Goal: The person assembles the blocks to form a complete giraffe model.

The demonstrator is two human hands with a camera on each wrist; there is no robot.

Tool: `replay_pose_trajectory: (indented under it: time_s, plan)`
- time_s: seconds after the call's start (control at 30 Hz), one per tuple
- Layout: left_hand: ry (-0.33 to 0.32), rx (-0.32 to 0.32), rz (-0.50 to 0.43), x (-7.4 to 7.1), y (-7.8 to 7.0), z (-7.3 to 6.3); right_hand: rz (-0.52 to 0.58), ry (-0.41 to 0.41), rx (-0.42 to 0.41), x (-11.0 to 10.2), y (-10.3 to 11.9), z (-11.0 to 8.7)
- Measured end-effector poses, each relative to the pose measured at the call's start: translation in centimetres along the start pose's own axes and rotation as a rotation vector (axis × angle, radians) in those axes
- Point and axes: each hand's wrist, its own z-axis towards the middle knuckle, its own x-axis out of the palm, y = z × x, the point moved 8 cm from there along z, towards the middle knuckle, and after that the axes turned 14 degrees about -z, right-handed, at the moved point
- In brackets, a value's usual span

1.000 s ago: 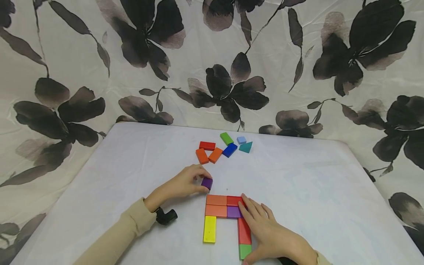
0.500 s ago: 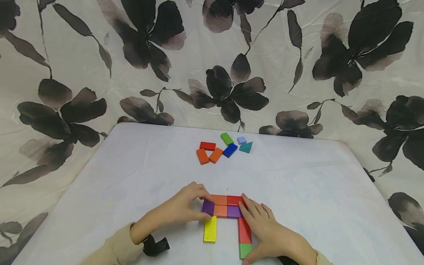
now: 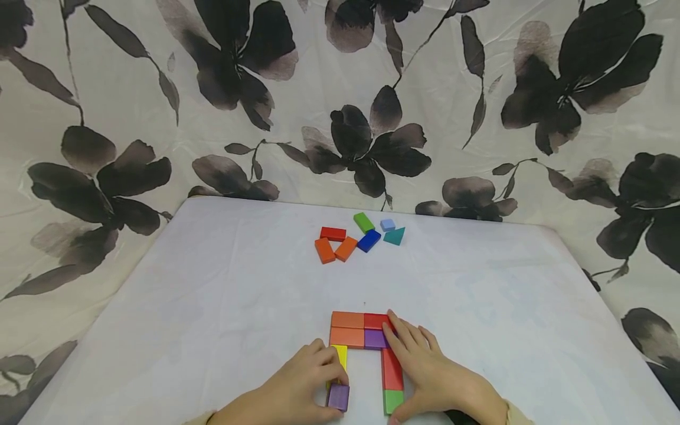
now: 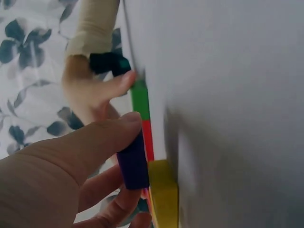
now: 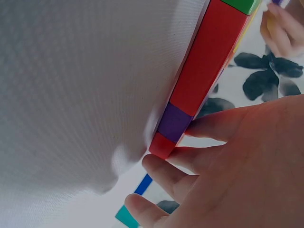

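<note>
Between thumb and fingers my left hand [image 3: 305, 383] pinches a purple block [image 3: 338, 397] at the near end of the yellow block [image 3: 340, 356]. In the left wrist view that purple block [image 4: 133, 164] sits just beside the yellow block [image 4: 164, 192]. My right hand [image 3: 438, 375] lies with extended fingers along the right side of the arrangement, touching its edge. There two orange blocks [image 3: 347, 320], a red block [image 3: 375, 321] and another purple block [image 3: 375, 339] form the top. A long red block [image 3: 392, 370] and a green block [image 3: 394, 401] run down the right side.
Beyond the arrangement lie loose blocks: a red one [image 3: 333, 234], two orange ones [image 3: 325, 251], a green one [image 3: 363, 222], a blue one [image 3: 369, 241], a light blue one [image 3: 388, 225] and a teal triangle [image 3: 395, 236]. White cloth covers the table [image 3: 504, 307].
My left hand has carried the purple block toward me, from above the orange blocks to the near end of the yellow block. The right hand has stayed in place.
</note>
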Motion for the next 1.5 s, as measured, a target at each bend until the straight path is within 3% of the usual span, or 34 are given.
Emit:
replay_pose_trajectory:
  time_s: [0.2,0.4,0.97,1.27,1.5]
  plan:
    - [0.011,0.032,0.134,0.9,-0.1,-0.4,0.0,-0.006,-0.007,0.0,0.1,0.0]
    - [-0.004,0.014,0.167,0.9,0.0,-0.6,-0.003,-0.006,-0.006,-0.2,0.1,0.0]
    - [0.059,-0.193,0.181,0.9,1.6,-0.6,0.004,0.008,0.007,0.2,0.0,0.0]
    - [0.075,-0.273,0.255,0.7,2.0,-0.8,-0.003,-0.002,-0.002,0.0,0.1,0.1]
    - [0.063,-0.326,0.14,0.9,2.4,-0.9,0.003,0.003,-0.002,0.1,0.1,0.1]
